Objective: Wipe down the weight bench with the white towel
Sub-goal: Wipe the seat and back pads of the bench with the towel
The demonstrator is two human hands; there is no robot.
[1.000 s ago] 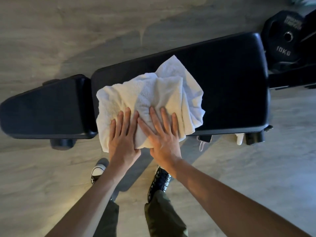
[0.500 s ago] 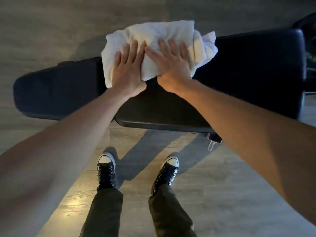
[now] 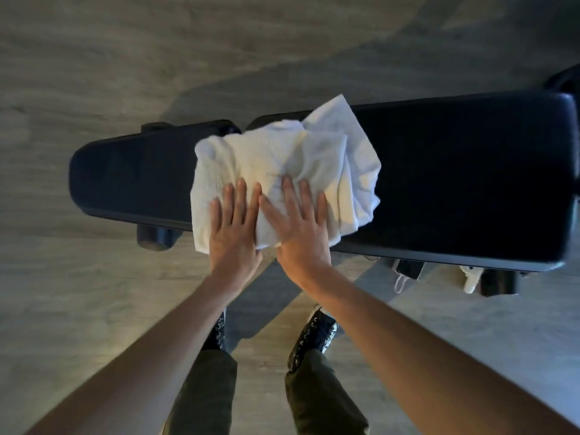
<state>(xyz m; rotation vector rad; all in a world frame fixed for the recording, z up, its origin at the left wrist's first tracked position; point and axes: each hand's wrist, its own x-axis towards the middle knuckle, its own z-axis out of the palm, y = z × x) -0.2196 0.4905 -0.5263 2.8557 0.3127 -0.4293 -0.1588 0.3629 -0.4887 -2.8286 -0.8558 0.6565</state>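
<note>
A black padded weight bench lies crosswise in front of me, with its narrower seat pad on the left. A crumpled white towel covers the gap between the two pads and hangs slightly over the near edge. My left hand and my right hand lie side by side, palms flat and fingers spread, pressing on the near part of the towel. Both wrists reach past the bench's near edge.
The floor is grey wood planks. A round bench foot sticks out below the seat pad, and a black fitting with a white cord hangs under the right pad. My shoes stand close to the bench.
Both hands have pulled the towel back from the far edge of the bench to its near edge. A second ago it was also at the near edge.
</note>
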